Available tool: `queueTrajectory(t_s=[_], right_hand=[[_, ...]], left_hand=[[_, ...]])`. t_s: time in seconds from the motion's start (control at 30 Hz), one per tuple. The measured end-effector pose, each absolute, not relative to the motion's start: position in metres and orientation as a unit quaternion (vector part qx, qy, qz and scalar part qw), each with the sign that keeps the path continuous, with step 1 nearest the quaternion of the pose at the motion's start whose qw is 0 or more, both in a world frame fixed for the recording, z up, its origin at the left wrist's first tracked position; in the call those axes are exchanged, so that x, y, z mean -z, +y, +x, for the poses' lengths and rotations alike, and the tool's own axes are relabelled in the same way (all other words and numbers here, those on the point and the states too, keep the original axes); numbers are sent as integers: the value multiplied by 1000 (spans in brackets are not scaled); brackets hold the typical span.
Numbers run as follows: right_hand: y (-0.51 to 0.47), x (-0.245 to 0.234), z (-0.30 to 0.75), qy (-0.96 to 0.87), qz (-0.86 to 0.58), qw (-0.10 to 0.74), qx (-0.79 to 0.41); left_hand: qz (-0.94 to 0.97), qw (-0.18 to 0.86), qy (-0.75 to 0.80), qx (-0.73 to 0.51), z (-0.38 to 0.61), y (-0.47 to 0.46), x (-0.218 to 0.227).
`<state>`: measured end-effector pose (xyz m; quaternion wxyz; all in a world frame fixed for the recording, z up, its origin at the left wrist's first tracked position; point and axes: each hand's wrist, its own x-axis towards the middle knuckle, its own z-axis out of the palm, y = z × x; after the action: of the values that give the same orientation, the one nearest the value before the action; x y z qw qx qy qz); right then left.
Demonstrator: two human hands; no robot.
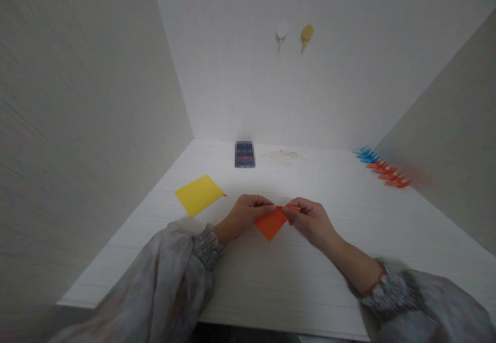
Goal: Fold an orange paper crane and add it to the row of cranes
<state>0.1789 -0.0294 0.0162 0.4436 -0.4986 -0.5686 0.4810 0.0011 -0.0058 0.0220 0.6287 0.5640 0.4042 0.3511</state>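
Observation:
An orange paper (271,223), folded into a triangle pointing toward me, lies on the white table (248,281). My left hand (246,214) pinches its upper left edge, fingers closed, a ring on one finger. At the paper's upper right corner my right hand (310,219) also pinches the edge, fingers pressed together.
A stack of yellow paper (199,194) lies left of my hands. A small dark object (244,154) stands near the back wall. Folded blue (366,155) and orange pieces (389,174) line the right wall. Two hooks (294,35) hang on the back wall.

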Motion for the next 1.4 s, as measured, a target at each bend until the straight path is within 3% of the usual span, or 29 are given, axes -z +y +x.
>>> queueTrajectory(t_s=[0.93, 1.4], right_hand=[[-31, -21, 181, -516, -430, 511, -536], [-35, -27, 181, -516, -444, 531, -505]], left_hand=[[559, 619, 403, -377, 0, -7, -25], [538, 620, 413, -396, 1, -7, -26]])
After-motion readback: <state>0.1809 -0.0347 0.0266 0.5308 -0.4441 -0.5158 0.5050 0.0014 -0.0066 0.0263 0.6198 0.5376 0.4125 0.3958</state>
